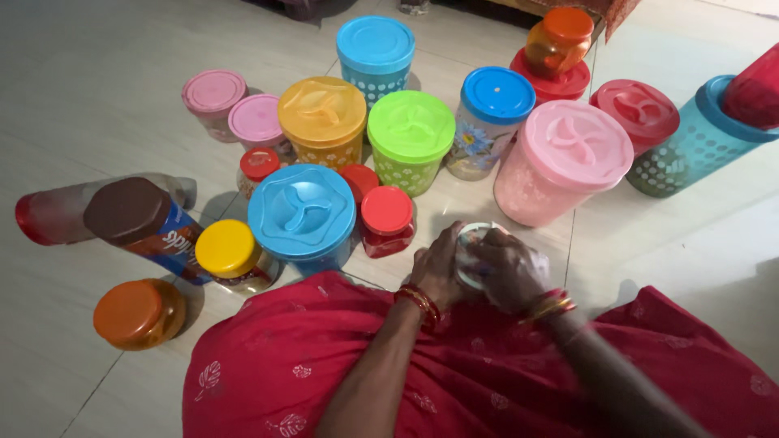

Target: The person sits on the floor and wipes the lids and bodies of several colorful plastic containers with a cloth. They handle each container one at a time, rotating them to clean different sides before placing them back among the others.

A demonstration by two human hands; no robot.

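both hands on small white-lidded jar (475, 243) at lap edge, on floor | left hand (438, 272) grip wraps its side to steady | right hand (510, 272) grip closed over lid | red-lidded jar (387, 217) just beside, pink container (560, 170) near

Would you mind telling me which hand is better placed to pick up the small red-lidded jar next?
Probably the left hand. Both hands grip the small white-lidded jar, but the left sits directly beside the small red-lidded jar; the right hand is on the far side.

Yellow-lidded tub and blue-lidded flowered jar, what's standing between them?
A green-lidded dotted tub stands between the yellow-lidded tub and the flowered jar, seen in the head view.
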